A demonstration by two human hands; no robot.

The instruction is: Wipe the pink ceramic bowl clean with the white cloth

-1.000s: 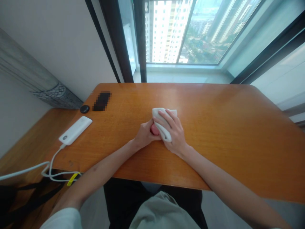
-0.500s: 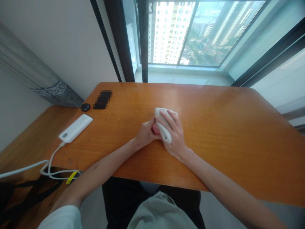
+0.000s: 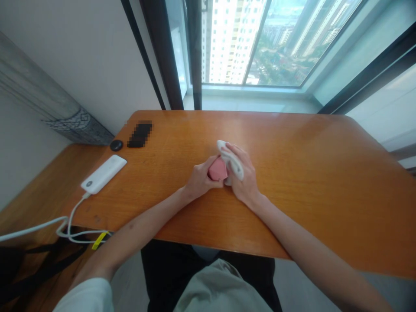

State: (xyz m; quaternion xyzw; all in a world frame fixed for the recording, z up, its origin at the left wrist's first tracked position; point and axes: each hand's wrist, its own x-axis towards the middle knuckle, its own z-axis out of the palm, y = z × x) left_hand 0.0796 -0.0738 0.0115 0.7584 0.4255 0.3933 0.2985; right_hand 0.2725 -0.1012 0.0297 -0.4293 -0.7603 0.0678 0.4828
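A small pink object (image 3: 217, 169), with flat faces like a little box or block, is gripped by my left hand (image 3: 200, 177), thumb on one side and fingers on the other. What exactly it is I cannot make out. My right hand (image 3: 244, 177) is closed on a folded white cloth (image 3: 231, 159). The cloth rests against the right side of the pink object, partly covering it. Both hands are over the middle of the wooden table (image 3: 302, 186), near its front edge.
To the left lies a white power bank (image 3: 104, 174) with a white cable (image 3: 75, 216) running off the table edge. Behind it are a round black object (image 3: 116, 145) and a blurred-out black item (image 3: 140, 134). A window (image 3: 253, 43) is beyond the table.
My right hand and the cloth have shifted slightly right and away from me, tilting off the pink object. More of the pink object now shows in my left hand.
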